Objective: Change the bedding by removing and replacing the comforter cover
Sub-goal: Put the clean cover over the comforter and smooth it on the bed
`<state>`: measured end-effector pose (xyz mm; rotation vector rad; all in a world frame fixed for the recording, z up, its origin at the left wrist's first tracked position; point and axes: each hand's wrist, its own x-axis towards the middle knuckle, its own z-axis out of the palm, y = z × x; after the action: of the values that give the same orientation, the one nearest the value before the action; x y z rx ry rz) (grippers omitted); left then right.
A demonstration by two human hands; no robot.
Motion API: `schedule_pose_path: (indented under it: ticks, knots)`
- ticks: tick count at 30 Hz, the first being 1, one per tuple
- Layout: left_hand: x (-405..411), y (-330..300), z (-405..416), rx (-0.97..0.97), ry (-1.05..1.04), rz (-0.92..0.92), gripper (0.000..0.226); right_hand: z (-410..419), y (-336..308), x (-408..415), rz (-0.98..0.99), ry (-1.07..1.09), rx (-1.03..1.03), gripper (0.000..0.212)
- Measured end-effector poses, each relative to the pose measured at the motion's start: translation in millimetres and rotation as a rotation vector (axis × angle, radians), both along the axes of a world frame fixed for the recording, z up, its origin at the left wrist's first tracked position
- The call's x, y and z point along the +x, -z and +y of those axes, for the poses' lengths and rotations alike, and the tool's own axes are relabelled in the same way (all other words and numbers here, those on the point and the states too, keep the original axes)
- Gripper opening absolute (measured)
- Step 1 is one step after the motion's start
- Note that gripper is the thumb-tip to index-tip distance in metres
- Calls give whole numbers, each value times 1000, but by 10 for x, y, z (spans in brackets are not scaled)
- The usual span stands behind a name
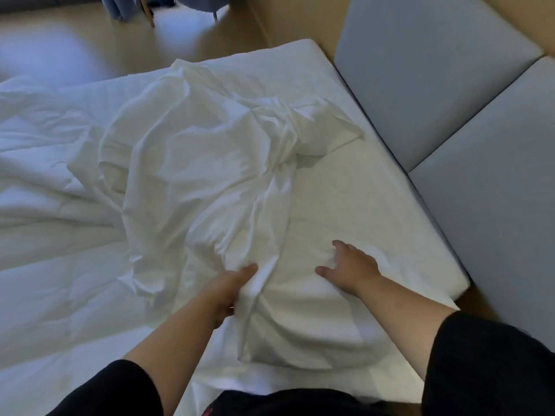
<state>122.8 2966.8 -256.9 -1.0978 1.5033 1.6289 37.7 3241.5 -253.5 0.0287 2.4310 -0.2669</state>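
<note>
White comforter [45,181] lies rumpled across bed at left. Crumpled white cover [204,163] is heaped mid-bed on the mattress [375,205]. Left hand [231,289] grips a fold of cover, fingers curled into fabric. Right hand [351,265] w/ fingers spread presses cover flat. Grey headboard panels [450,85] at right.

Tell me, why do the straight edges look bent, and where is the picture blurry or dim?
Head view: the wide lens bows the grey headboard and mattress edges; the floor at top left is smeared and carries soft window glare; the white cover looks bluish on the left and warmer by the right hand; the left hand is fairly sharp.
</note>
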Motion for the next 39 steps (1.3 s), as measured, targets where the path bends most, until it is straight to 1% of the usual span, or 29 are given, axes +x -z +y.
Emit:
schedule_pose_path:
  ticks: [1, 2, 3, 4, 6, 8, 9, 11, 14, 17, 18, 20, 21, 22, 23, 24, 26, 27, 28, 29, 30, 31, 33, 35, 36, 37, 38, 39]
  knots:
    - [44, 55, 57, 65, -100, 9, 68, 47, 80, -20, -58, -2, -39, 69]
    - [74, 82, 119, 111, -166, 31, 59, 70, 145, -29, -93, -3, -94, 49]
    - [99, 98, 176, 140, -212, 33, 52, 83, 197, -27, -96, 3, -149, 26]
    - [121, 101, 225, 167, -261, 33, 48, 84, 227, -22, -67, 5, -202, 14]
    - [124, 71, 302, 238, -365, 60, 46, 69, 210, 7, 42, 30, -304, 17]
    - [78, 0, 364, 358, -431, 112, 48, 42, 49, 85, 122, 87, -477, 15]
    - [47, -41, 391, 434, -451, 143, 51, 26, -50, 135, 120, 95, -575, 15]
    - [-29, -103, 464, 552, -489, 174, 59, 0, -233, 273, 55, 76, -740, 15]
    - [-164, -129, 637, 574, -520, 191, 66, 19, -339, 465, 39, 42, -835, 15]
    - [-229, -128, 781, 610, -552, 177, 68, 59, -251, 591, 58, 97, -843, 3]
    - [-244, -143, 833, 632, -567, 159, 69, 64, -198, 603, 45, 118, -805, 18]
    - [-259, -142, 916, 631, -598, 132, 69, 53, -91, 609, -19, 153, -720, 70]
    - [-254, -140, 951, 612, -608, 135, 68, 32, -47, 596, -60, 166, -701, 93]
    - [-250, -141, 980, 585, -613, 137, 67, 6, -7, 575, -93, 168, -688, 103]
    - [-252, -152, 999, 542, -613, 144, 65, -18, 43, 546, -99, 163, -662, 101]
    - [-264, -187, 1009, 467, -594, 165, 62, -28, 96, 507, -86, 159, -617, 91]
    - [-288, -276, 1013, 266, -478, 201, 61, -14, 139, 419, -29, 134, -531, 65]
    - [-297, -327, 996, 106, -417, 174, 64, 14, 134, 370, 6, 121, -515, 55]
    - [-306, -372, 949, -102, -376, 144, 64, 53, 105, 311, 52, 114, -519, 50]
    - [-315, -417, 879, -323, -333, 140, 71, 98, 47, 243, 99, 114, -530, 47]
    - [-330, -467, 781, -490, -274, 164, 71, 143, -46, 167, 137, 107, -539, 45]
    - [-356, -534, 662, -571, -261, 219, 69, 184, -163, 77, 163, 81, -548, 45]
    - [-419, -771, 418, -573, -354, 350, 60, 257, -463, -121, 199, 9, -567, 44]
    - [-460, -989, 173, -602, -494, 421, 39, 326, -809, -292, 249, 11, -592, 41]
    - [-473, -1076, 75, -629, -520, 435, 31, 358, -956, -351, 283, 24, -596, 42]
    - [-479, -1117, -12, -656, -514, 441, 26, 389, -1067, -379, 309, 28, -593, 45]
    - [-470, -1108, -87, -684, -488, 429, 27, 424, -1129, -380, 319, 25, -576, 48]
    - [-442, -1048, -161, -733, -417, 393, 32, 470, -1146, -354, 303, 20, -545, 51]
